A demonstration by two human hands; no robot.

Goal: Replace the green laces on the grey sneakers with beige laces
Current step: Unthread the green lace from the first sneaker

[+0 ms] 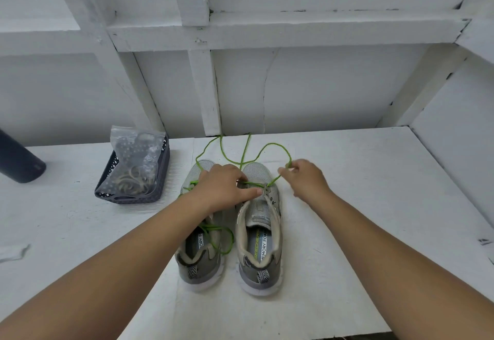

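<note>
While my left hand [223, 187] grips the right grey sneaker [260, 232] at its eyelets, my right hand [304, 179] pinches its green lace [274, 181], beside the toe.

Bright even light, soft shadows, wide-angle edge distortion

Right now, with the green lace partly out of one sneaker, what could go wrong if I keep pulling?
1. The green lace pinched by the right hand lies in crossing loops beyond the toes; they could tighten into a knot at the eyelet.
2. The left hand holds only the front of the right-hand sneaker; a hard tug might drag it into the other sneaker beside it.
</note>
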